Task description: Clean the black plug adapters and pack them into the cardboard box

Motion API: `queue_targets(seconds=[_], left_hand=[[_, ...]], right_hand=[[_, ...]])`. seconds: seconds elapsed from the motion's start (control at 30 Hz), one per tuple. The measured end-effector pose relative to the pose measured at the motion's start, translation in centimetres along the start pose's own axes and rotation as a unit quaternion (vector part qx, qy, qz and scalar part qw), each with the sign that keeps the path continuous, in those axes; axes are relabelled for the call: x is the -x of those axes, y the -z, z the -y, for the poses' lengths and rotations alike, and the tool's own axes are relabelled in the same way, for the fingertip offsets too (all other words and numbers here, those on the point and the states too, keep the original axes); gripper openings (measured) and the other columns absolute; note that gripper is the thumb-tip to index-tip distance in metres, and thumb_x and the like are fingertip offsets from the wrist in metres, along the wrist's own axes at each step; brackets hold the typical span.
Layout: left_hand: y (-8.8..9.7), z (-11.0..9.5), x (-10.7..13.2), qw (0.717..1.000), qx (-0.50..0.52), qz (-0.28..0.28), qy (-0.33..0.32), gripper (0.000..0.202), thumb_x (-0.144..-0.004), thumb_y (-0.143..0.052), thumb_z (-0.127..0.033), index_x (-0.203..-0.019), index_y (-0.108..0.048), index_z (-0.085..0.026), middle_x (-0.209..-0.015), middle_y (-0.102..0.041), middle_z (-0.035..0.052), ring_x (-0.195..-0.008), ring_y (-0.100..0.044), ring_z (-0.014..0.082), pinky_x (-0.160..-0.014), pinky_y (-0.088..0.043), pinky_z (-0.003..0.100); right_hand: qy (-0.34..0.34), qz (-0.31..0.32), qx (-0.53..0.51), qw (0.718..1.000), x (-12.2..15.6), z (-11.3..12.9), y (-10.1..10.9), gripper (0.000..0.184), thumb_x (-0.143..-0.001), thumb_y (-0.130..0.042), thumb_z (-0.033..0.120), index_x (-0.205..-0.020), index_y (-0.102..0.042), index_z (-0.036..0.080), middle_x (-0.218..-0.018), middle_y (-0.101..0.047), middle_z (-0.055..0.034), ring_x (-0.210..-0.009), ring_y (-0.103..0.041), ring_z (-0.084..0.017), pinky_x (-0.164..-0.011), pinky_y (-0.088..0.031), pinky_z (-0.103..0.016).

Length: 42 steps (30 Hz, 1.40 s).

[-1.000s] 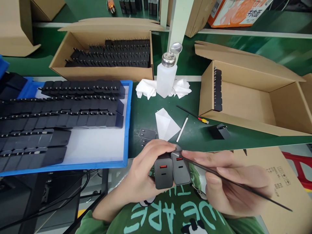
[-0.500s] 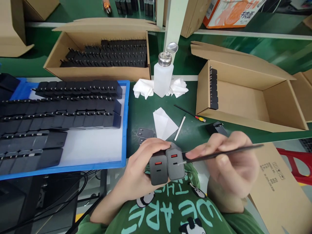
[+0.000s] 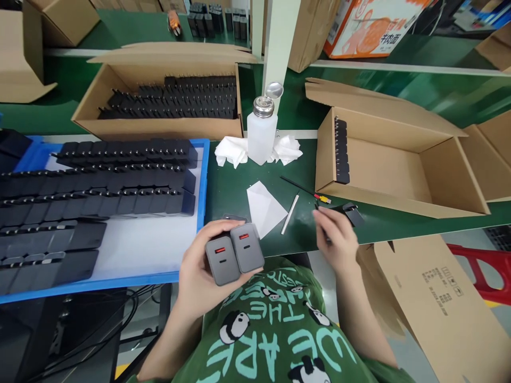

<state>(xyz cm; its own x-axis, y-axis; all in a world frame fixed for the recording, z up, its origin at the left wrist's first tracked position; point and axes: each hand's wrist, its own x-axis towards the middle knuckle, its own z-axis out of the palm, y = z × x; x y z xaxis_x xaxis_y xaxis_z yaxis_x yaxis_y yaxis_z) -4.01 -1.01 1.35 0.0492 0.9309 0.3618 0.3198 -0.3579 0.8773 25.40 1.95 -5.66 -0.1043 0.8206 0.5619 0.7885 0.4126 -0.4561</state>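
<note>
Since the last frame, the right hand [image 3: 339,236] has swung off the two chargers [image 3: 243,258] to the bench [image 3: 227,194], and the pair has drifted left. Close by that hand I see the cable [image 3: 299,187] with its red and yellow end, and a black charger [image 3: 353,215] just beyond the knuckles. Paper [image 3: 265,207] and a white stick [image 3: 290,214] lie between the hands; the bottle [image 3: 261,135] stands behind them between tissues [image 3: 231,151]. The blue tray [image 3: 204,183] flanks the left hand [image 3: 194,274], and an open box [image 3: 399,201] sits beyond the right. My left hand is half-curled around the chargers, which are side by side above the lap, ports facing my camera. The right reaches forward, fingers bent and nearly pinched; a dark sliver shows at its tips, but I can't tell whether it's gripped.
</note>
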Motion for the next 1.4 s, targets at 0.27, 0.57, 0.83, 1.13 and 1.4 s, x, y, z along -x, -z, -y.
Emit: queue_targets(seconds=[0.27,0.57,0.83,1.13,1.4], left_hand=[[0.3,-0.1,-0.8,0.999,-0.043,-0.002,-0.022,0.060,-0.069,-0.088,-0.018,-0.122,-0.060,-0.024,-0.117,-0.070,0.0078,-0.109,-0.068,0.0246,-0.088,-0.060,0.036],[-0.3,0.0,-0.8,0.996,-0.067,0.046,-0.042,0.056,-0.074,-0.081,-0.018,-0.124,-0.056,-0.025,-0.119,-0.069,0.0110,-0.112,-0.067,0.0281,-0.090,-0.058,0.041],[-1.6,0.7,-1.0,0.988,-0.090,0.076,-0.101,0.054,-0.078,-0.075,-0.015,-0.127,-0.054,-0.025,-0.116,-0.069,0.0094,-0.107,-0.067,0.0253,-0.089,-0.057,0.039],[-2.3,0.0,-1.3,0.992,-0.055,0.095,-0.056,0.053,-0.074,-0.080,-0.020,-0.121,-0.056,-0.026,-0.109,-0.068,0.0073,-0.099,-0.067,0.0243,-0.082,-0.057,0.037],[-2.5,0.3,-1.5,0.995,0.056,0.077,-0.008,0.059,-0.069,-0.090,-0.030,-0.120,-0.059,-0.027,-0.113,-0.070,0.0083,-0.106,-0.069,0.0259,-0.087,-0.058,0.039]], right_hand=[[0.018,0.136,-0.012,0.990,-1.0,2.9,-2.1,0.039,-0.097,-0.047,0.016,-0.132,-0.062,0.023,-0.132,-0.066,-0.0137,-0.122,-0.061,-0.031,-0.103,-0.051,-0.056],[-0.020,0.084,-0.141,0.986,-5.1,7.7,-3.8,0.017,-0.096,-0.048,0.014,-0.093,-0.063,0.021,-0.082,-0.063,-0.0055,-0.076,-0.061,-0.020,-0.068,-0.051,-0.033],[0.059,0.106,-0.222,0.967,-7.2,10.5,0.6,0.018,-0.091,-0.054,0.005,-0.089,-0.055,0.023,-0.083,-0.061,-0.0015,-0.078,-0.057,-0.017,-0.070,-0.047,-0.031],[-0.061,0.175,-0.335,0.924,-7.5,10.4,0.7,0.013,-0.094,-0.057,0.017,-0.084,-0.051,0.023,-0.082,-0.053,0.0009,-0.076,-0.054,-0.014,-0.066,-0.045,-0.027],[-0.188,0.107,-0.253,0.943,-6.4,6.3,-1.0,0.023,-0.096,-0.058,0.039,-0.112,-0.063,0.024,-0.128,-0.059,-0.0128,-0.124,-0.056,-0.029,-0.103,-0.048,-0.046]])
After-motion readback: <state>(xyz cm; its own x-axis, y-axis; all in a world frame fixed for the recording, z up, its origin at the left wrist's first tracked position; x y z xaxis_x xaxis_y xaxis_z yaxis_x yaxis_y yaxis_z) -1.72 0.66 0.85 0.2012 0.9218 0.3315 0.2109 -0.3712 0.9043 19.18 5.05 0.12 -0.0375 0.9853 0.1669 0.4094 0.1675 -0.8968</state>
